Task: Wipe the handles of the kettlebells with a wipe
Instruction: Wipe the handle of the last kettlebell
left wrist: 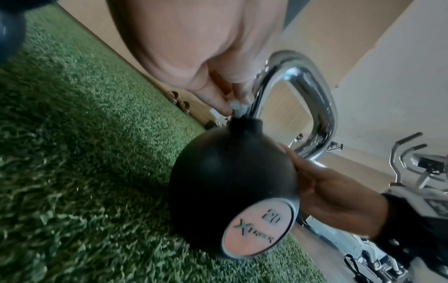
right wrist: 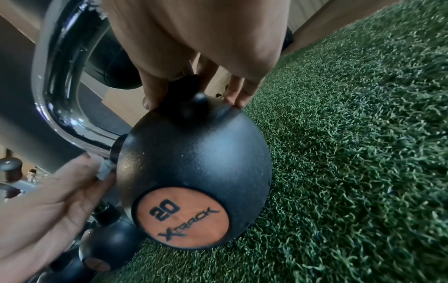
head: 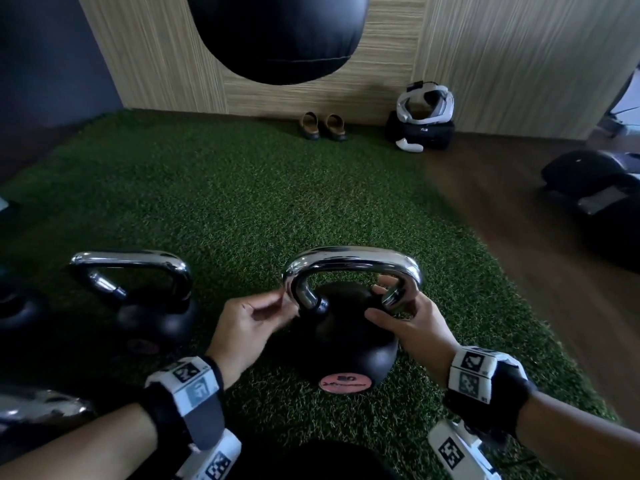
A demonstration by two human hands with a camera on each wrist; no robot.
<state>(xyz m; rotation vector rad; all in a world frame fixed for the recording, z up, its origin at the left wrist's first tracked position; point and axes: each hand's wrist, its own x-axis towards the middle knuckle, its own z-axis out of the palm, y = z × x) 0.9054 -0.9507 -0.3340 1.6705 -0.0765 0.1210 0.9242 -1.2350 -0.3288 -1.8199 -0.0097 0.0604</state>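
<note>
A black 20 kettlebell (head: 346,344) with an orange label stands on green turf (head: 225,202) in front of me. Its chrome handle (head: 351,263) arches over it. My left hand (head: 282,304) pinches a small white wipe (left wrist: 238,108) against the foot of the handle's left leg. The same wipe (right wrist: 105,169) shows between the fingertips in the right wrist view. My right hand (head: 386,301) curls round the handle's right leg, fingertips on the ball (right wrist: 194,153). A second kettlebell (head: 145,306) stands to the left.
More kettlebells sit at the left edge (head: 17,306) and a chrome handle (head: 38,407) at the lower left. A black punching bag (head: 277,36) hangs ahead. Slippers (head: 323,126) and a headset on a black bag (head: 424,109) lie by the wall. Wood floor (head: 519,220) and a machine (head: 595,192) are to the right.
</note>
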